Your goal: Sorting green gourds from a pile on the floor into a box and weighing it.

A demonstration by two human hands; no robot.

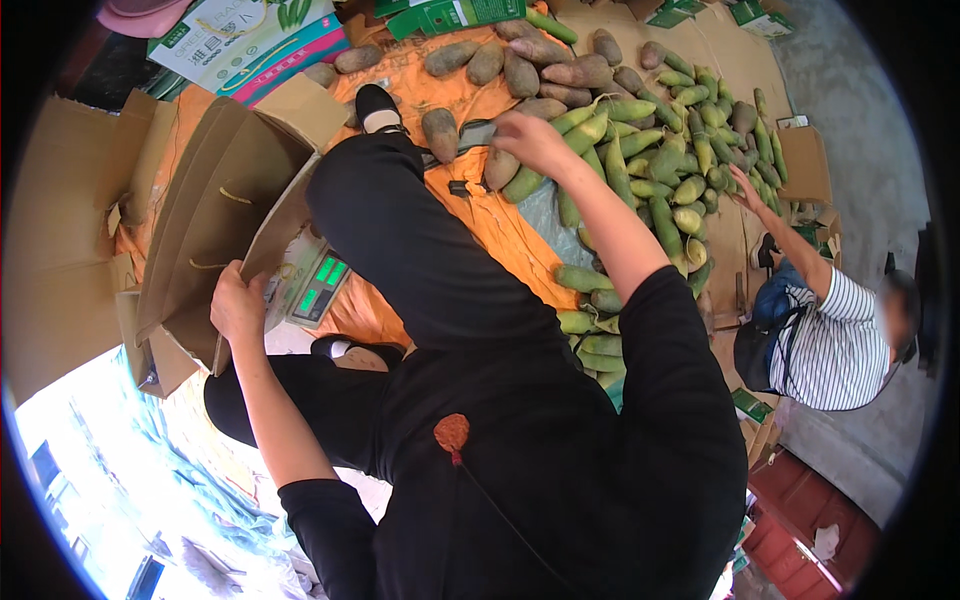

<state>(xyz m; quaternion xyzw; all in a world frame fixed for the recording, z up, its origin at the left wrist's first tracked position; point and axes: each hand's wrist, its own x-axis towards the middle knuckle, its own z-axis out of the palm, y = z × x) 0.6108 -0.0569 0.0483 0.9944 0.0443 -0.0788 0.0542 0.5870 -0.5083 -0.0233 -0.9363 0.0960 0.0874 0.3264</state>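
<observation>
My left hand [238, 302] grips the edge of a tall cardboard box [215, 200] that stands open at my left, rope loops showing on its inner walls. Reaching forward, my right hand [532, 142] has its fingers bent round the upper end of a brownish radish [501, 170]; the fingertips are partly hidden. Beside that hand lies a dark grey strap-like piece [474, 136]. A large heap of green radishes [655, 165] spreads to the right, and several brown, soil-coated radishes [520, 75] lie beyond my right hand.
A digital scale [318, 287] with lit green displays sits beside the box. Orange sheeting [480, 215] lies under the radishes. At the right, a person in a striped shirt [822, 345] reaches a hand [745, 188] to the heap. Printed cartons [245, 45] stand at the far left.
</observation>
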